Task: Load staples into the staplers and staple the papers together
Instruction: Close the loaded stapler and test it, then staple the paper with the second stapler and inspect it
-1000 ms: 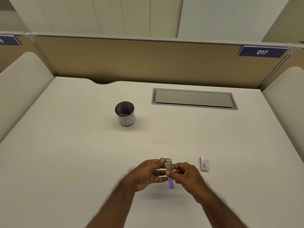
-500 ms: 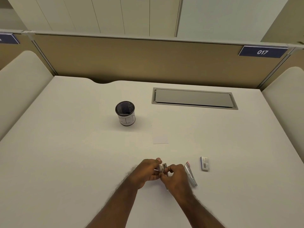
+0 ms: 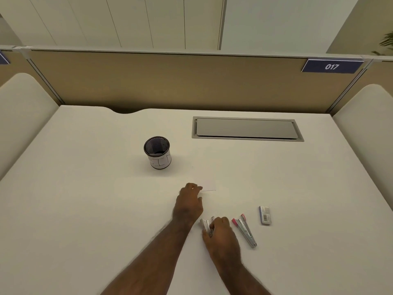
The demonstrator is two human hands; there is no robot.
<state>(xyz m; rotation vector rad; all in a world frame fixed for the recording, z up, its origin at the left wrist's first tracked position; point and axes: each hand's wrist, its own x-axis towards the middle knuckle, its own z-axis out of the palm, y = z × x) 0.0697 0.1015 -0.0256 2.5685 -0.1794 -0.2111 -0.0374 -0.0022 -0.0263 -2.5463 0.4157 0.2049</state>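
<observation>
Stapler (image 3: 206, 225) under right hand (image 3: 221, 237), mesh cup (image 3: 157, 153) contents unclear

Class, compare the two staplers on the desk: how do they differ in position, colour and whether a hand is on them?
1. The stapler under the right hand is gripped by the right hand; the pink-tipped stapler lies untouched.
2. The pink-tipped stapler shows pink ends; no pink shows on the stapler under the right hand, which is partly hidden.
3. The pink-tipped stapler lies nearer the staple box.

Both are small, silver and open, on the desk.
</observation>
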